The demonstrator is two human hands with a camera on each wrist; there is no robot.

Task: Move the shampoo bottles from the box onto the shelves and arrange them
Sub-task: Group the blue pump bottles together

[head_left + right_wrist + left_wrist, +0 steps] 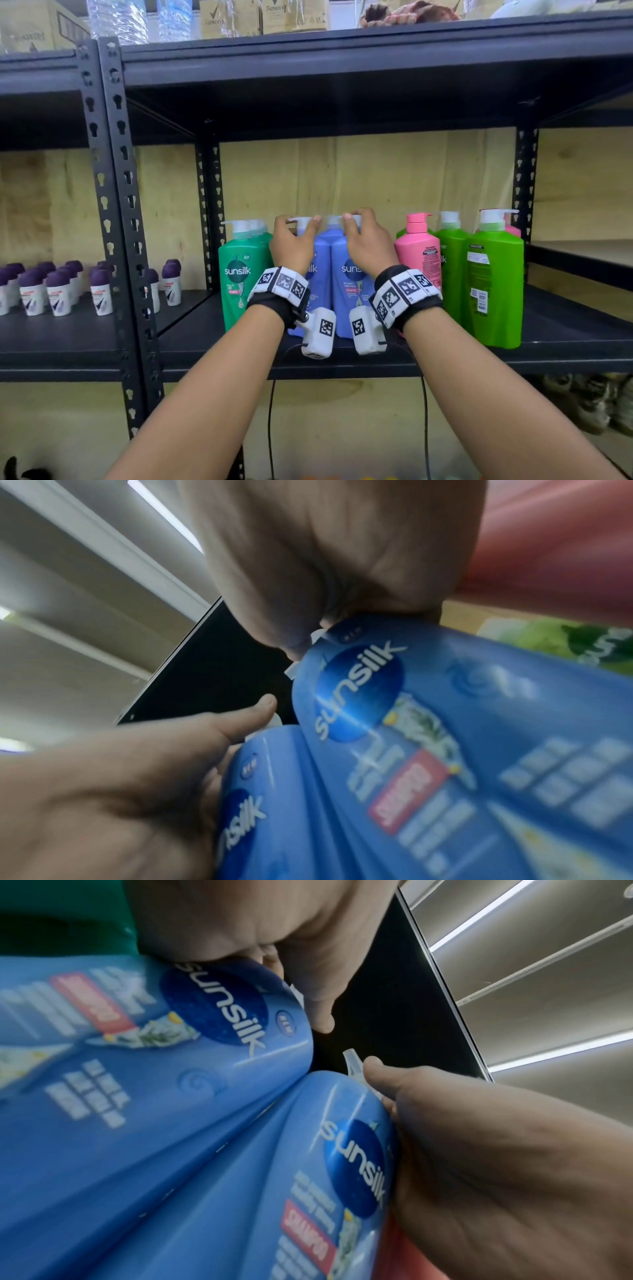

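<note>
Two blue Sunsilk shampoo bottles stand side by side on the black shelf (561, 346). My left hand (301, 226) grips the pump of the left blue bottle (320, 284) from above. Gripping the pump of the right blue bottle (349, 291) is my right hand (356, 222). The left wrist view shows my left hand (274, 934) over the left blue bottle (137, 1069), and the right blue bottle (240, 1191) beside it. In the right wrist view my right hand (325, 561) sits on top of the right blue bottle (445, 723).
A teal bottle (239, 277) stands just left of the blue pair. A pink bottle (418, 253) and lime green bottles (493, 284) stand to the right. Purple-capped roll-ons (61, 291) fill the left bay beyond the posts (116, 205). An upper shelf (342, 58) hangs overhead.
</note>
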